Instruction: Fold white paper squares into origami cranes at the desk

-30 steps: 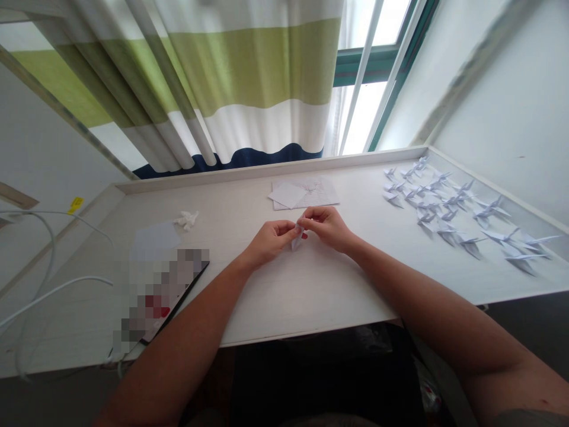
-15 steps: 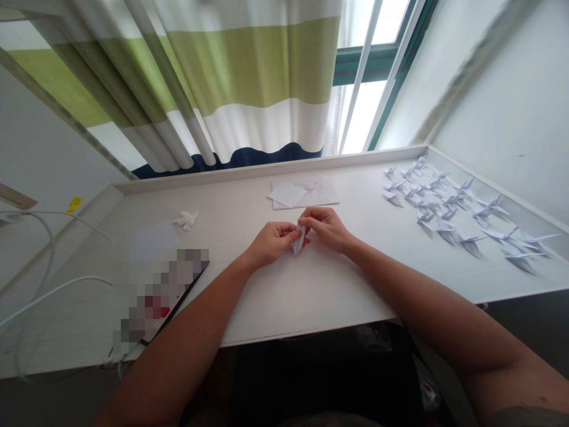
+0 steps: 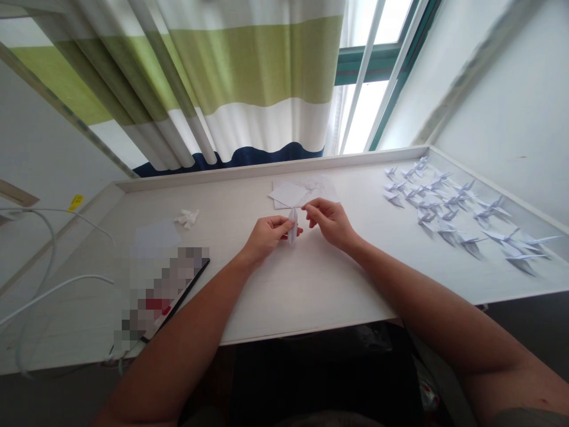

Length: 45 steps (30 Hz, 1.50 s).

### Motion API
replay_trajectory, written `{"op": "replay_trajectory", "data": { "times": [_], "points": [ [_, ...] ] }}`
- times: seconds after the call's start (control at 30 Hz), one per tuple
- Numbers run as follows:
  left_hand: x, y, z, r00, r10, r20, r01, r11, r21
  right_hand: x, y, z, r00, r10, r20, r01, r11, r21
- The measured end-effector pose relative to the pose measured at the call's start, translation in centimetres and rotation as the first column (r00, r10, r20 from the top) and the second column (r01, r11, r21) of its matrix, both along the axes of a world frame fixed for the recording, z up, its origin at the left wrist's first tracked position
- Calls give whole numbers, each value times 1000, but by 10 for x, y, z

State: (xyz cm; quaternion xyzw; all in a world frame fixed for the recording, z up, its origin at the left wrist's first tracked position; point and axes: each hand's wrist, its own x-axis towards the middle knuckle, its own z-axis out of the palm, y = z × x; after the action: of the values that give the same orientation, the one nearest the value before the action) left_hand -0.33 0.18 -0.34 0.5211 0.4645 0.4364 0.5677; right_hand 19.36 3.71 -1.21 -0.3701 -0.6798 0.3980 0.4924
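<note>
My left hand (image 3: 269, 234) is shut on a narrow folded white paper piece (image 3: 292, 226), which stands almost upright between its fingers and thumb. My right hand (image 3: 329, 222) is just to the right of that piece, apart from it, with its fingers spread and holding nothing. Beyond both hands, a loose white paper square (image 3: 287, 194) lies on a sheet of handwritten lined paper (image 3: 322, 190). Several white origami cranes (image 3: 491, 207) stand in rows at the right of the white desk (image 3: 306, 302).
A crumpled white tissue (image 3: 188, 219) and a pale paper sheet (image 3: 155, 239) lie on the desk's left side, next to a pixelated, blurred flat object (image 3: 162, 293). White cables (image 3: 47, 284) run at the left. A raised rim backs the desk, below a striped curtain (image 3: 258, 77).
My right hand has let go of the folded paper and moved back up and to the right. The paper now stands more upright in my left hand.
</note>
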Motion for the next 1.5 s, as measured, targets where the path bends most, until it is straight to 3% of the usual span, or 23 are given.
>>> {"op": "replay_trajectory", "data": {
  "times": [0.13,0.23,0.5,0.73,0.87,1.0,1.5],
  "points": [
    [-4,3,1,997,80,22,-79,996,-49,0,-5,-2,970,104,222,-169,939,299],
    [-4,3,4,994,97,41,-93,992,-89,1,-6,-4,934,147,326,-276,877,393],
    [-4,3,6,996,81,21,-78,991,-111,3,-2,-6,893,117,435,-321,843,432],
    [-6,4,5,996,57,68,-49,992,-114,2,-4,-7,908,93,409,-272,873,404],
    [-7,3,6,997,51,55,-45,993,-106,4,-4,-5,870,83,486,-332,827,454],
    [-8,3,8,998,30,54,-24,993,-113,5,-2,-5,853,-5,522,-326,776,540],
    [-6,4,3,987,15,162,9,989,-149,-3,-6,-6,926,-18,378,-166,878,450]
  ]
}}
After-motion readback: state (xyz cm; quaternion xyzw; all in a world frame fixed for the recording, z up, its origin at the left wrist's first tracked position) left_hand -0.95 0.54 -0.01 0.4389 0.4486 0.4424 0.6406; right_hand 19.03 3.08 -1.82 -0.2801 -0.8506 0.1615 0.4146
